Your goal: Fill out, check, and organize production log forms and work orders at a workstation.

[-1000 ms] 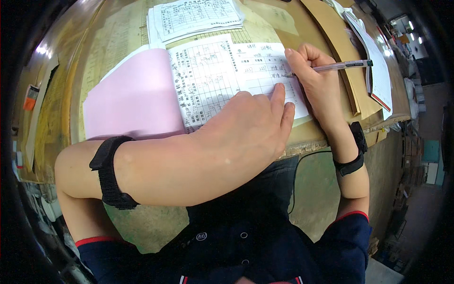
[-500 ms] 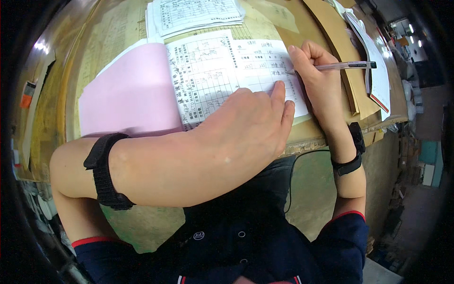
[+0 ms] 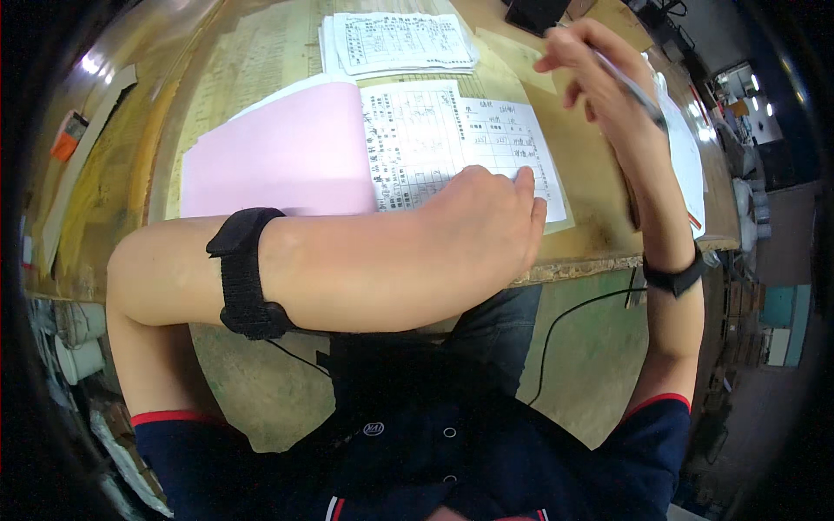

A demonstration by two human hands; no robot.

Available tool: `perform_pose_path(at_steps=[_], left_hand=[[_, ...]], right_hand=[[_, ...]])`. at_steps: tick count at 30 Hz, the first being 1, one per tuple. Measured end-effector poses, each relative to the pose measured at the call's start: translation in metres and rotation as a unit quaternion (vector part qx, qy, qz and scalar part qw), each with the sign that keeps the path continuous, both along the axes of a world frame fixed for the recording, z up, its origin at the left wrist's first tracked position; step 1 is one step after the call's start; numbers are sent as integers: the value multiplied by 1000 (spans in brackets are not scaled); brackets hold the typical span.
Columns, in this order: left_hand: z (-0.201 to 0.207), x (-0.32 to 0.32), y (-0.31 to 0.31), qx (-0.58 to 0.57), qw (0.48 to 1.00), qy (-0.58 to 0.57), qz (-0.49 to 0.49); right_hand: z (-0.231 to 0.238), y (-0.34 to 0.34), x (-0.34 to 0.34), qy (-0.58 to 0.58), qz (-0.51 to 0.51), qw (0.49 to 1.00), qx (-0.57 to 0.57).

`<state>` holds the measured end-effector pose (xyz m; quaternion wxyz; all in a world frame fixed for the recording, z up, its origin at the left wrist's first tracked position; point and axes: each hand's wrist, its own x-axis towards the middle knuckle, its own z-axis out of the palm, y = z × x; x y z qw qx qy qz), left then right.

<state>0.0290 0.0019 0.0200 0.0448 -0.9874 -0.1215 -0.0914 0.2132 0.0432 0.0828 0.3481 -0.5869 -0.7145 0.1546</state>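
Observation:
A pad of printed forms lies on the table, with a pink sheet (image 3: 278,156) folded out to the left. Beside it are a filled-in form (image 3: 413,130) and, further right, a white sheet (image 3: 497,156) with handwritten entries. My left hand (image 3: 486,217) rests palm down across the lower part of these sheets, fingers stretched out, its forearm along the table edge. Raised above the table to the right of the white sheet, my right hand (image 3: 608,82) holds a pen (image 3: 632,89) whose tip is off the paper. The thumb and fingers are partly spread.
A stack of filled-in forms (image 3: 404,43) lies beyond the pad. More papers (image 3: 685,161) lie at the right behind my right arm. A black object (image 3: 537,13) stands at the far edge. An orange and black item (image 3: 68,139) is at the left. A black cable (image 3: 556,321) hangs below the table.
My right hand has lifted from the white sheet and moved up and right, the pen tilting with it. My left hand stays on the sheets. The whole view has shifted a little.

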Motion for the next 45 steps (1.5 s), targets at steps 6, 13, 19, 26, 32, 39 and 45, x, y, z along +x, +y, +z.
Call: perform_pose_path(at_steps=[6, 13, 19, 26, 32, 39, 45], left_hand=[[25, -33, -13, 17, 999, 26, -17], [7, -73, -28, 112, 986, -6, 126], [-11, -70, -24, 111, 981, -43, 153], [-22, -67, -8, 91, 957, -146, 234], [-13, -31, -41, 163, 931, -269, 183], [-38, -13, -50, 66, 953, -279, 97], [-39, -12, -51, 48, 952, -283, 102]], right_hand=[[-57, 81, 13, -92, 32, 995, -27], [-59, 88, 7, 98, 81, 991, -50], [-1, 33, 16, 429, 109, 895, -49], [-29, -56, 63, 435, 52, 887, -147], [-53, -103, 74, 337, 75, 920, -187], [-43, -111, 72, 144, -17, 988, 56], [-40, -101, 19, 235, 90, 958, -137]])
